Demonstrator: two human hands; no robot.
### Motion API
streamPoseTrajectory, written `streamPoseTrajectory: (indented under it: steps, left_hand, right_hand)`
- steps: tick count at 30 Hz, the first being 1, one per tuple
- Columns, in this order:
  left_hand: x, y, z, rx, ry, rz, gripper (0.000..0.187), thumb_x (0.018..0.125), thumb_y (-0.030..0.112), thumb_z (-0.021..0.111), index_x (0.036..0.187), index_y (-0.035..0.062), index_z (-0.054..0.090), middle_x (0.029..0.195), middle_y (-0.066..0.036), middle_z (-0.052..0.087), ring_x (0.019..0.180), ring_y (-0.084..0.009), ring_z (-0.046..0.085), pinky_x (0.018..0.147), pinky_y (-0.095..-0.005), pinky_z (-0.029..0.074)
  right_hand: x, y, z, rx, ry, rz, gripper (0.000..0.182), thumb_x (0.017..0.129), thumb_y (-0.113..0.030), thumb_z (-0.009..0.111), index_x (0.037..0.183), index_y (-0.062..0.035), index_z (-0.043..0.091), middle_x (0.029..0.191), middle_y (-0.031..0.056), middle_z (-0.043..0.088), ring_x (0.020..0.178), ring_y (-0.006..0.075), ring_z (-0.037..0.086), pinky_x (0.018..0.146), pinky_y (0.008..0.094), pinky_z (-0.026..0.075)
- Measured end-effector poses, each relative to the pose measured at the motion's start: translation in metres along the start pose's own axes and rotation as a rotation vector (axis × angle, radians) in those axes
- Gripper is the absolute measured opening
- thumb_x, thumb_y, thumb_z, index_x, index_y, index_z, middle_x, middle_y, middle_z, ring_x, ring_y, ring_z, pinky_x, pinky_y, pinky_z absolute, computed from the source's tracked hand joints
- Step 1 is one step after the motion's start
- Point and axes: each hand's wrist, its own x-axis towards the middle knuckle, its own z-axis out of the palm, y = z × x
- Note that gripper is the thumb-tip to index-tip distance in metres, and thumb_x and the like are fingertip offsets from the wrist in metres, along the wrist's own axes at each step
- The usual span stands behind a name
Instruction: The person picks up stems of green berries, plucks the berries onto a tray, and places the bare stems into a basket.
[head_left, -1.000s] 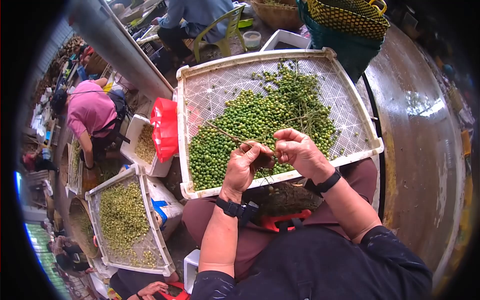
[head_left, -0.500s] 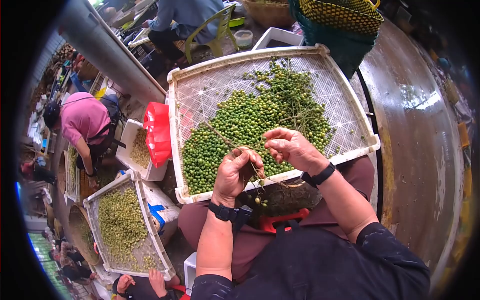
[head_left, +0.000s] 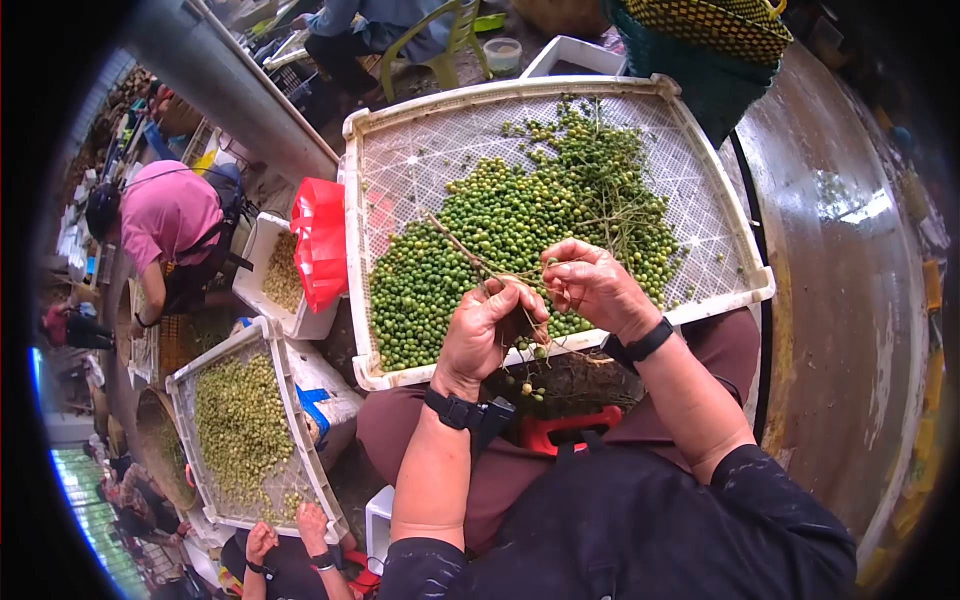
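Observation:
My left hand (head_left: 482,335) is closed on a thin branched twig (head_left: 455,243), over the near edge of a white mesh tray (head_left: 420,140). A few green and yellowish fruits (head_left: 527,388) dangle below that hand. To its right, my right hand (head_left: 600,290) has thumb and forefinger pinched at the twig's side stems; what lies between the fingertips is too small to make out. Many small round green fruits (head_left: 480,235) are heaped on the tray, with a tangle of thin stems (head_left: 615,195) at the heap's right side.
A red bag (head_left: 318,240) hangs by the tray's left side. At lower left are a second tray (head_left: 290,395) of paler fruits and a co-worker's hands (head_left: 285,540). A person in pink (head_left: 170,215) bends at far left. A woven basket (head_left: 710,30) stands behind.
The tray and other surroundings sit slightly shifted in view. My two hands stay close together at the twig, a little further right in view. The co-worker's hands at the lower tray have moved up.

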Motion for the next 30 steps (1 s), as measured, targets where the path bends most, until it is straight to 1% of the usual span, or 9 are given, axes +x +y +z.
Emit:
streamPoseTrajectory:
  steps: [1,5,9,14,16,18,21,24,30]
  left_hand:
    - [0.000,-0.001,-0.001,0.004,0.004,0.000,0.030,0.105,0.026,0.055,0.095,-0.0008,0.064,0.092,-0.016,0.066,0.083,-0.0268,0.067,0.074,-0.0414,0.058]
    - [0.000,0.000,0.002,0.001,-0.016,-0.006,0.029,0.105,0.025,0.054,0.094,0.0004,0.064,0.093,-0.014,0.068,0.080,-0.0232,0.068,0.074,-0.0371,0.058]
    - [0.002,-0.004,-0.001,-0.038,-0.024,0.015,0.029,0.106,0.026,0.053,0.096,0.0003,0.064,0.094,-0.015,0.068,0.082,-0.0262,0.068,0.075,-0.0411,0.058]
    - [0.008,-0.002,-0.011,-0.076,0.105,0.132,0.035,0.108,0.032,0.046,0.105,0.0028,0.067,0.106,-0.014,0.072,0.090,-0.0303,0.069,0.081,-0.0462,0.056]
    - [0.010,-0.002,-0.019,-0.155,0.180,0.138,0.034,0.109,0.031,0.046,0.107,0.0037,0.066,0.110,-0.014,0.072,0.098,-0.0297,0.070,0.087,-0.0468,0.057]
    - [0.011,-0.004,-0.020,-0.116,0.267,0.147,0.032,0.109,0.029,0.047,0.109,0.0030,0.066,0.112,-0.014,0.071,0.101,-0.0297,0.070,0.087,-0.0450,0.058]
    - [0.011,-0.005,-0.010,0.026,0.335,0.167,0.029,0.108,0.026,0.049,0.110,0.0015,0.065,0.112,-0.015,0.070,0.100,-0.0291,0.070,0.084,-0.0425,0.060]
    - [0.014,-0.010,-0.003,0.107,0.380,0.230,0.027,0.108,0.021,0.051,0.108,-0.0024,0.065,0.106,-0.014,0.070,0.092,-0.0247,0.072,0.075,-0.0363,0.062]
    - [0.009,-0.010,-0.001,0.135,0.325,0.218,0.025,0.108,0.019,0.050,0.108,-0.0009,0.065,0.111,-0.016,0.070,0.098,-0.0275,0.071,0.082,-0.0400,0.061]
  right_hand:
    - [0.004,0.005,-0.003,0.058,-0.018,-0.028,0.013,0.097,-0.011,0.063,0.107,-0.0035,0.063,0.088,0.0059,0.067,0.069,0.0133,0.063,0.057,0.0251,0.050]
    - [0.003,0.001,-0.006,0.077,0.010,-0.033,0.014,0.100,-0.018,0.060,0.099,-0.0043,0.061,0.079,0.0026,0.059,0.061,0.0110,0.053,0.051,0.0242,0.046]
    - [0.008,-0.003,-0.033,0.581,-0.094,-0.039,0.013,0.097,-0.019,0.061,0.091,-0.0082,0.063,0.079,0.0012,0.059,0.068,0.0120,0.056,0.051,0.0237,0.044]
    - [-0.013,-0.002,-0.044,0.242,-0.005,-0.155,0.018,0.091,-0.004,0.061,0.110,-0.0041,0.061,0.106,0.0083,0.066,0.091,0.0165,0.065,0.073,0.0284,0.056]
    - [-0.023,0.008,-0.043,0.097,0.063,-0.060,0.017,0.093,-0.006,0.064,0.109,-0.0045,0.062,0.104,0.0079,0.067,0.085,0.0152,0.066,0.070,0.0273,0.056]
    - [-0.028,0.021,-0.029,-0.033,0.178,0.027,0.015,0.093,-0.013,0.070,0.105,-0.0053,0.063,0.088,0.0015,0.066,0.068,0.0080,0.063,0.056,0.0225,0.051]
    - [-0.031,0.029,-0.002,-0.308,0.202,0.056,0.023,0.092,-0.024,0.077,0.098,-0.0048,0.066,0.069,-0.0043,0.059,0.056,0.0019,0.053,0.049,0.0187,0.042]
    - [-0.024,0.032,0.021,-0.532,0.264,-0.006,0.028,0.091,-0.029,0.079,0.095,-0.0037,0.068,0.067,-0.0037,0.057,0.053,0.0029,0.048,0.045,0.0203,0.034]
    - [-0.013,0.045,0.015,-0.314,0.266,0.001,0.023,0.096,-0.028,0.073,0.087,-0.0082,0.064,0.061,-0.0054,0.054,0.045,0.0029,0.044,0.040,0.0203,0.030]
